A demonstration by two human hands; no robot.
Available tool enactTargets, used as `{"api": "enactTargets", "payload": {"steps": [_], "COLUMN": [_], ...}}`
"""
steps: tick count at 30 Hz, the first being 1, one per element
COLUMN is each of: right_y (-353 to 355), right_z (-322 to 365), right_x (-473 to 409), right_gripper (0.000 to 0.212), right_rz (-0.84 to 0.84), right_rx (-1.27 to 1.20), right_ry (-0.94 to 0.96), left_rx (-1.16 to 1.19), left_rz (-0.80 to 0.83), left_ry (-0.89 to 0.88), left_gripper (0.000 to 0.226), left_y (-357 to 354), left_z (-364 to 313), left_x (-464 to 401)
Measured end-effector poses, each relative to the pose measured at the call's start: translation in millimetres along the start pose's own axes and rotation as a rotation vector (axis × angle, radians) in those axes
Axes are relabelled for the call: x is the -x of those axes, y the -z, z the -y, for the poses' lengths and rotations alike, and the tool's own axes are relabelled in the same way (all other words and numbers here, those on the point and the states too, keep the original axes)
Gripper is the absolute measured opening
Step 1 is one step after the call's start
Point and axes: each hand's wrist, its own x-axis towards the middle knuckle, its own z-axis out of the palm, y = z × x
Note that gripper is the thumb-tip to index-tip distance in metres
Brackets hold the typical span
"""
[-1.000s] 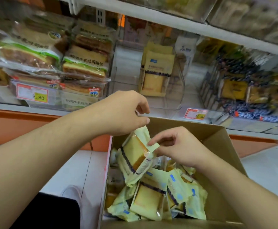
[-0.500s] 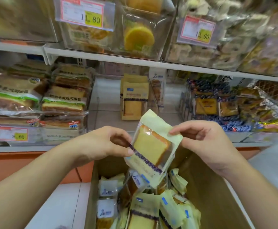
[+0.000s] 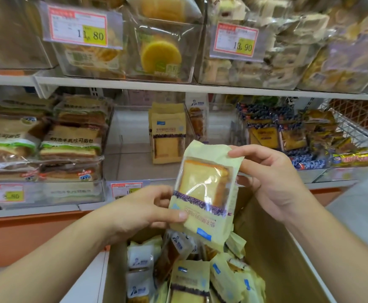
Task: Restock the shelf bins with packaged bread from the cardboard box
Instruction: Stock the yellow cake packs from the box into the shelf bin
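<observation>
I hold one pale yellow bread packet [image 3: 205, 193] upside down above the open cardboard box [image 3: 272, 254]. My left hand [image 3: 148, 211] pinches its lower left edge with thumb and fingers. My right hand [image 3: 268, 178] pinches its top right corner. Several more of the same packets [image 3: 189, 278] lie loose in the box. Straight ahead on the lower shelf stands a clear bin [image 3: 132, 149] with a few matching packets [image 3: 167, 134] upright at its back.
Sandwich-bread packs [image 3: 69, 141] fill the bin to the left. Blue and gold packets [image 3: 272, 132] fill bins to the right, next to a wire basket [image 3: 353, 121]. The upper shelf edge [image 3: 178, 86] carries bins with price tags [image 3: 78, 29] overhead.
Both hands have lifted one packet out of the box to shelf height. My view has risen from the box toward the upper shelf.
</observation>
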Motion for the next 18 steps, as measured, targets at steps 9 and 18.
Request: {"api": "enactTargets", "payload": {"steps": [9, 18], "right_y": [26, -44], "right_z": [-7, -25], "right_x": [-9, 9], "right_gripper": [0.053, 0.051], "right_rz": [-0.108, 0.513], "right_rx": [0.733, 1.007], "right_ry": [0.09, 0.148], "left_rx": [-0.034, -0.622], "left_rz": [-0.361, -0.484], "left_ry": [-0.188, -0.471], "left_gripper": [0.027, 0.023], "left_y": [9, 0], "left_z": [-22, -37], "left_x": [15, 31]}}
